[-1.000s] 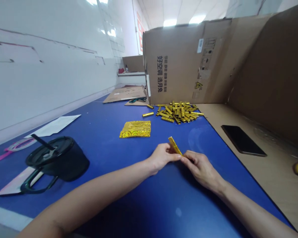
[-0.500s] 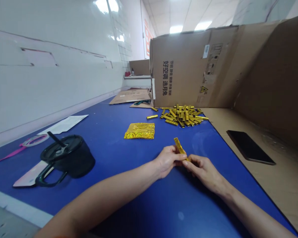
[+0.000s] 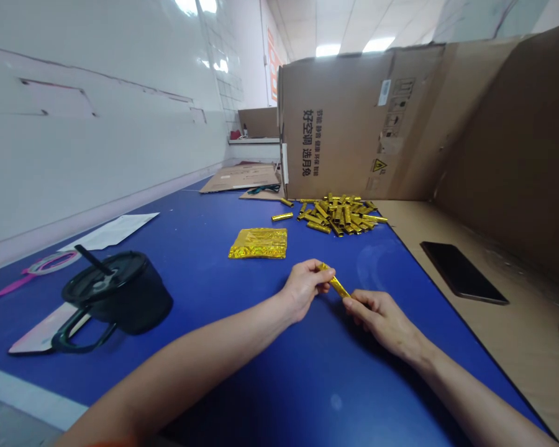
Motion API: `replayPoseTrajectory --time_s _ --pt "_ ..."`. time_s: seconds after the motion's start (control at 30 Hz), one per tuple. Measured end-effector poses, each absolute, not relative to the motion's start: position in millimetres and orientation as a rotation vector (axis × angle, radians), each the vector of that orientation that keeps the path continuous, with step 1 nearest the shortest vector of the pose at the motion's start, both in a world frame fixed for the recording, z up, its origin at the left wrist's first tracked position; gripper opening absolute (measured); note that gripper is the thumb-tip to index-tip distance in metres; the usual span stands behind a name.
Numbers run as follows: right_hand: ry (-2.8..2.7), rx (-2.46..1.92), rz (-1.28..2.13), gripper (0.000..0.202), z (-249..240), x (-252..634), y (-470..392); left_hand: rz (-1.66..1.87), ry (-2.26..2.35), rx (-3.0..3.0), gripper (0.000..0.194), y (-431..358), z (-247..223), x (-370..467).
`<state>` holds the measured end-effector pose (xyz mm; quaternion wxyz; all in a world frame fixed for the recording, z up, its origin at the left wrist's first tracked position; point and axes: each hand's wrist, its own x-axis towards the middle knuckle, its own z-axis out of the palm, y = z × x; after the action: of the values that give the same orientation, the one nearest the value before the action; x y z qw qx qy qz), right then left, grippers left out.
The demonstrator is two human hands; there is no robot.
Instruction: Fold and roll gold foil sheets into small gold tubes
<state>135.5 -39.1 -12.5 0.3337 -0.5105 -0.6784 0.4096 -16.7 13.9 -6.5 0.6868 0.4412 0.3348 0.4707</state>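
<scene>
A narrow gold foil strip (image 3: pixel 339 287) is stretched at a slant between my two hands above the blue table. My left hand (image 3: pixel 306 285) pinches its upper left end, and my right hand (image 3: pixel 375 315) pinches the lower right end. Beyond my left hand lies a flat gold foil sheet (image 3: pixel 259 243). A pile of small folded gold pieces (image 3: pixel 340 214) rests farther back against the cardboard box. One single gold piece (image 3: pixel 282 216) lies apart, left of the pile.
On the left stand a dark lidded mug (image 3: pixel 121 292) with a straw, a tape roll (image 3: pixel 53 263) and white paper (image 3: pixel 114 231). A large cardboard box (image 3: pixel 345 124) rises at the back. A black phone (image 3: pixel 463 271) lies on cardboard at the right.
My left hand has slid up and left along the gold strip to its upper end, away from my right hand. The view has shifted slightly.
</scene>
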Motion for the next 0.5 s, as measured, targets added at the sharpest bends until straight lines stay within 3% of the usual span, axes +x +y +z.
replayPoseTrajectory --time_s 0.23,0.5 --pt "-1.384 -1.311 1.078 0.032 -12 147 -30 0.976 0.806 1.022 0.020 18 -9 -19" --pt "-1.142 -1.289 0.945 0.031 -17 158 -23 0.519 0.766 1.328 0.018 -6 -3 -14"
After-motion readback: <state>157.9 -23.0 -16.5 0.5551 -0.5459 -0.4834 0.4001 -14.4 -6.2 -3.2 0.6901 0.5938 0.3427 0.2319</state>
